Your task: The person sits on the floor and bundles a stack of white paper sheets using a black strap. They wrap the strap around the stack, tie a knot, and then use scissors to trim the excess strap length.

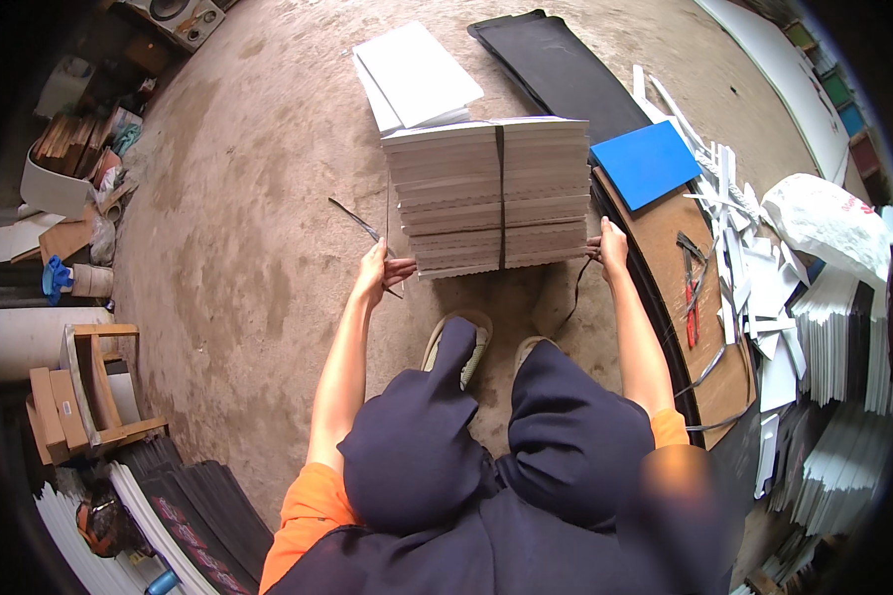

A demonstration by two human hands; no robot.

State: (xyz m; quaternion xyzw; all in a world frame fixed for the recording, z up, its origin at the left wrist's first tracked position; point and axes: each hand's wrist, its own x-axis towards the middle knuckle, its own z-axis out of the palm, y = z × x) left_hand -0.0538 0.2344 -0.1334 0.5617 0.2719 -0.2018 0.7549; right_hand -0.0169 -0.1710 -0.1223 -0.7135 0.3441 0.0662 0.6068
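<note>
A thick stack of white sheets (446,203) stands in front of me, its edges toward me. One black strap (501,198) runs down its near face. At the stack's lower left corner, my left hand (377,273) is closed around another black strap (355,216), whose loose end sticks out up and to the left. Beside the lower right corner, my right hand (610,248) is curled around a black strap whose end (574,295) hangs toward the floor. Whether the two straps are one piece is hidden by the stack.
More white sheets (417,74) lie beyond the stack, next to black sheets (566,69). To the right, a brown board (655,233) carries a blue panel (647,165) and red-handled pliers (692,312). White offcuts (754,278) and a white sack (829,223) lie farther right. A wooden frame (99,382) stands left.
</note>
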